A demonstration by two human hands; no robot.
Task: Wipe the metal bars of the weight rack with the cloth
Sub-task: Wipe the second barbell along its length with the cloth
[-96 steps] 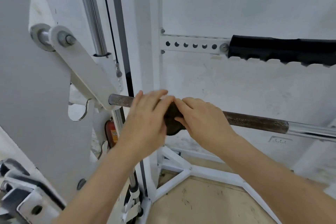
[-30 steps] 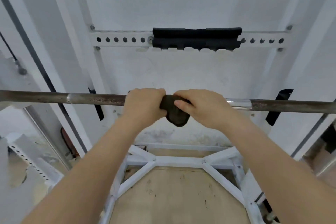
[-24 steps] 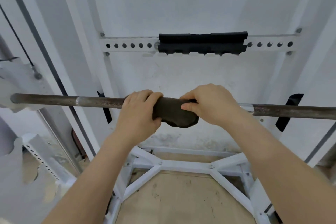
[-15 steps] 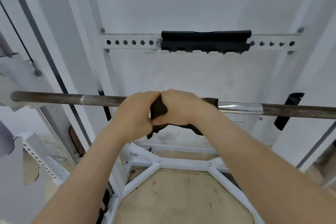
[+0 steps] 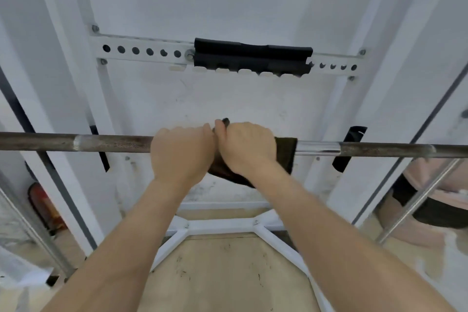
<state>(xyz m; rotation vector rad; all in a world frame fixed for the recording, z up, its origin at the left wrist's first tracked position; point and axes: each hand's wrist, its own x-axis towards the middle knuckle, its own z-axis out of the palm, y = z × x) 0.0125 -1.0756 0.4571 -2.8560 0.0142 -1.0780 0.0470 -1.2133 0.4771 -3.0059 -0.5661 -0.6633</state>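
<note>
White rack frame (image 5: 141,50) behind. Cloth (image 5: 286,152), bunched earlier, now drapes the bar (image 5: 114,144) mid-span. Right hand (image 5: 247,147) grips it, left hand (image 5: 181,152) grips the bar alongside; ready to wipe.

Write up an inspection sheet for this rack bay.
Surface: wooden floor panel, dark scuff marks.
Job's things: bar horizontal, dull and rusty, with one shiny stretch; dark cloth wrapped over it.
Clutter: red object low at left, unclear.
Hands: left hand grips the bar beside the cloth; right hand grips the cloth on the bar.
Cables: nothing seen.
Surroundings: white rack frame, perforated crossbar with black pad.
</note>
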